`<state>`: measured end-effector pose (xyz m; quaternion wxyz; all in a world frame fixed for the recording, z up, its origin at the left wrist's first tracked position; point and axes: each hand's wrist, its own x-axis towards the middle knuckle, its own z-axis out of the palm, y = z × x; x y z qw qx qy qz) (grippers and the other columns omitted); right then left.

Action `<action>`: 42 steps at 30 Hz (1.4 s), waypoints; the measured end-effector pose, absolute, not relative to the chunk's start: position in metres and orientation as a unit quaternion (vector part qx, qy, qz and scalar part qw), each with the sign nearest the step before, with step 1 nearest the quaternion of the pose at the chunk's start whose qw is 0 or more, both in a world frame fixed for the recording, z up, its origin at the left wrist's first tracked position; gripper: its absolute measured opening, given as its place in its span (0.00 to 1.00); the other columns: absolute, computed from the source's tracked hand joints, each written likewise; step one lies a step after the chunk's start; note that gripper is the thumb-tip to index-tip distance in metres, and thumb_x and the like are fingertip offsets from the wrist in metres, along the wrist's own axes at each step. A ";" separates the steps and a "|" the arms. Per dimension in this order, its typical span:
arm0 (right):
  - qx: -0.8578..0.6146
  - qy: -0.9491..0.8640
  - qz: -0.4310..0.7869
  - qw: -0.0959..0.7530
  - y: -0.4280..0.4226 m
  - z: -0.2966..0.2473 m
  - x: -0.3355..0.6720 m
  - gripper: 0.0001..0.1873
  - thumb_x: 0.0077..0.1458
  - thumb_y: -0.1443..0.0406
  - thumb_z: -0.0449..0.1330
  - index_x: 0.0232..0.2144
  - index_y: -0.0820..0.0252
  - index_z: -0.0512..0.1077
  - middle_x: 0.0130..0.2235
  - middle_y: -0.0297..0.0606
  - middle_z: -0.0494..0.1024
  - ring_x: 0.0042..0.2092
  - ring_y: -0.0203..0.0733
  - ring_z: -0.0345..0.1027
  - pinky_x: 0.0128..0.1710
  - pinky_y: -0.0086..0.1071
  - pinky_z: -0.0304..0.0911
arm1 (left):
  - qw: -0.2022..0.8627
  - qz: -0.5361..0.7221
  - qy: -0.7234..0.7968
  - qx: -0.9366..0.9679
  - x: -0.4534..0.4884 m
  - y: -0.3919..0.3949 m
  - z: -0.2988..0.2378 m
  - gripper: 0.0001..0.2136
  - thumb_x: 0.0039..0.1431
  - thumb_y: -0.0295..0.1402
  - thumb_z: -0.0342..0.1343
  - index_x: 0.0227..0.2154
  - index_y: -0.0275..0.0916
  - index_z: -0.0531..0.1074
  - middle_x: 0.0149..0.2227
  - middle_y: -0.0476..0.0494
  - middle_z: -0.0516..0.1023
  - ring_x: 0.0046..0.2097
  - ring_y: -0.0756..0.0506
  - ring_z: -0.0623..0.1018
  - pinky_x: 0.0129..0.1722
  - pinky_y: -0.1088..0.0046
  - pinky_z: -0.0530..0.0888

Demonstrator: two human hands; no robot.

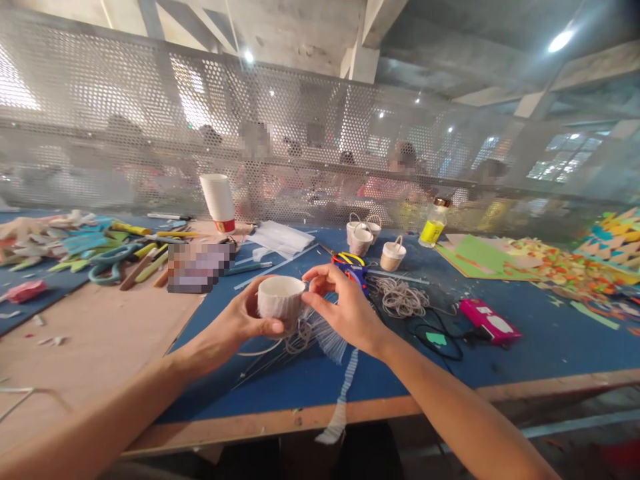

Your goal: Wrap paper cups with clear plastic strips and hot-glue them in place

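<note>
My left hand (249, 313) is wrapped round a small white cup (281, 307) with a ribbed, pleated covering, its thumb lying across the front. The cup is upright, its opening facing up. At the cup's right rim, the thumb and index finger of my right hand (340, 303) close in a pinch on the edge; what lies between the fingertips is too small to make out. Below the hands, a pleated whitish strip (345, 390) runs down over the table's front edge. Under the cup lies some loose thin cord (300, 337).
Small handled baskets (393, 255) stand behind a cord bundle (400, 297) and pliers (353, 267). A pink box (490, 321) with a black cable is right. Stacked paper cups (219, 200), a phone (200, 267) and scissors (113, 261) lie left; a bottle (433, 223) stands near the perforated screen (310, 133).
</note>
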<state>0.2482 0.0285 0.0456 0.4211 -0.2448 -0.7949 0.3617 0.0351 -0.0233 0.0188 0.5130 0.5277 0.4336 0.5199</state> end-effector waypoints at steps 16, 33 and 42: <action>-0.251 -0.795 0.357 0.422 0.031 0.048 0.255 0.09 0.64 0.60 0.59 0.44 0.56 0.70 0.39 0.35 0.74 0.39 0.37 0.70 0.42 0.33 0.68 | 0.567 0.485 0.384 0.544 0.032 -0.025 0.022 0.34 0.42 0.34 0.75 0.54 0.42 0.69 0.40 0.43 0.77 0.36 0.45 0.73 0.33 0.72 0.69; -0.154 -0.879 0.232 0.387 0.025 0.054 0.263 0.14 0.65 0.71 0.53 0.43 0.52 0.77 0.38 0.36 0.69 0.39 0.37 0.66 0.41 0.34 0.65 | 0.550 0.476 0.389 0.565 0.024 -0.023 0.012 0.37 0.39 0.33 0.75 0.55 0.44 0.69 0.46 0.43 0.77 0.44 0.42 0.74 0.41 0.71 0.71; -0.144 -0.882 0.227 0.387 0.023 0.054 0.263 0.05 0.61 0.68 0.61 0.39 0.56 0.77 0.41 0.36 0.69 0.41 0.38 0.67 0.45 0.37 0.66 | 0.564 0.481 0.388 0.547 0.028 -0.025 0.016 0.35 0.38 0.32 0.76 0.53 0.42 0.71 0.44 0.44 0.78 0.41 0.45 0.75 0.38 0.74 0.72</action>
